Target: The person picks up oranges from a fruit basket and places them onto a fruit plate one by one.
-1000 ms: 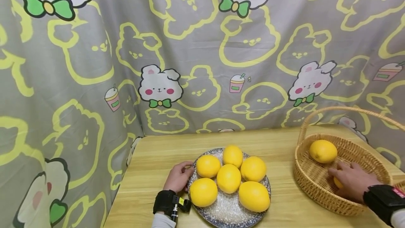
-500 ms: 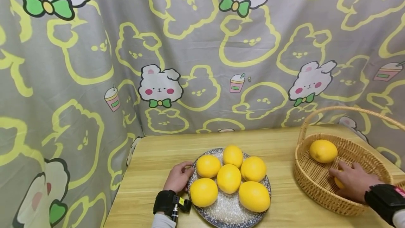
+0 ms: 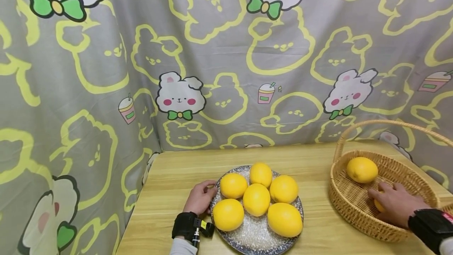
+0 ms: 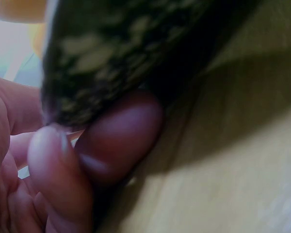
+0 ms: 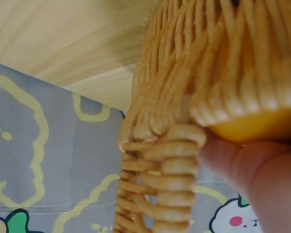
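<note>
The right grip (image 3: pixel 398 204) is curled over a lemon (image 3: pixel 378 205) in the wicker basket (image 3: pixel 341 207), and here, in the head view, almost no change is seen from a second ago. The framing is nudged slightly; the lemon is kept in the same spot. Over on the other side, the left edge of the speckled plate (image 3: pixel 256 236) is held by the left grip (image 3: pixel 199 198). Six lemons (image 3: pixel 256 200) are counted on that plate, just as before, and one loose lemon (image 3: pixel 362 170) is left at the basket's far end, untouched. So nothing has been added to or taken from either vessel; the work, it is judged, is paused at the grasp, and whether the fruit is being taken up or set down cannot be told.

To the left wrist view: the plate's edge is pinched, with one fingertip (image 4: pixel 123 138) tucked beneath it, close above the surface (image 4: pixel 223 160).

To the right wrist view: the lemon is glimpsed through the weave and below the rim, pressed by a digit beside the handle (image 5: pixel 174 189). The other fingers are hidden here.
</note>
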{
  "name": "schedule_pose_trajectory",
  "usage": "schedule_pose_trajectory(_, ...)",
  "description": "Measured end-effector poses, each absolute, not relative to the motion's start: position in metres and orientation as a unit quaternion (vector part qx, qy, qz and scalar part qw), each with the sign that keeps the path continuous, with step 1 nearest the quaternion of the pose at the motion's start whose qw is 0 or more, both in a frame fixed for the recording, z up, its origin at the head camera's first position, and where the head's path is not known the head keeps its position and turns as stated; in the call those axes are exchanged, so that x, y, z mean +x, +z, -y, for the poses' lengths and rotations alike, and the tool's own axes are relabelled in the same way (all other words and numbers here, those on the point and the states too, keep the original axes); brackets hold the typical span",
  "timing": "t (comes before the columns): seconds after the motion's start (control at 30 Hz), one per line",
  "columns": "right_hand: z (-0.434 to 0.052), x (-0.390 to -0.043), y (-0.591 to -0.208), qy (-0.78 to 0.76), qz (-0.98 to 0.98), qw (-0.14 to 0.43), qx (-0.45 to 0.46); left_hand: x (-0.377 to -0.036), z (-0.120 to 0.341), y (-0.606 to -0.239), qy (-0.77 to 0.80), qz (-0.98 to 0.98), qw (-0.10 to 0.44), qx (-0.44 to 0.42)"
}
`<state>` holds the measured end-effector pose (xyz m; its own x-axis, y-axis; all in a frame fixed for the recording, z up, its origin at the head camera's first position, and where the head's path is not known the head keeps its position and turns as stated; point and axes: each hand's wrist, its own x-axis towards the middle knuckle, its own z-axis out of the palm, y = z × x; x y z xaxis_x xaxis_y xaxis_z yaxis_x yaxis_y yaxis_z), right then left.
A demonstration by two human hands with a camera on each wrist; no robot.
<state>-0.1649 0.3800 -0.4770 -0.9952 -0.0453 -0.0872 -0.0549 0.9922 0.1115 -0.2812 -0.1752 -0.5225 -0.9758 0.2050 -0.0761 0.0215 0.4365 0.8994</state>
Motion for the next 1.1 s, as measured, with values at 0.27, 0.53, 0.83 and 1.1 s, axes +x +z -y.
schedule_pose_trajectory(0.27,-0.377,-0.165,-0.474,0.064,-0.997,0.045,-0.023,-0.281,0.176,-0.523,0.525,-0.844,0.085,0.066)
schedule_pose_trajectory(0.53,-0.378,-0.164,-0.476,0.073,-0.997,0.032,-0.023,-0.282,0.176,-0.523,0.529,-0.841,0.089,0.068)
schedule_pose_trajectory(0.83,-0.384,-0.165,-0.480,0.073,-0.996,0.045,-0.022,-0.281,0.175,-0.522,0.530,-0.841,0.087,0.072)
schedule_pose_trajectory(1.1,-0.387,-0.167,-0.486,0.069,-0.997,0.023,-0.025,-0.278,0.176,-0.520,0.534,-0.838,0.087,0.075)
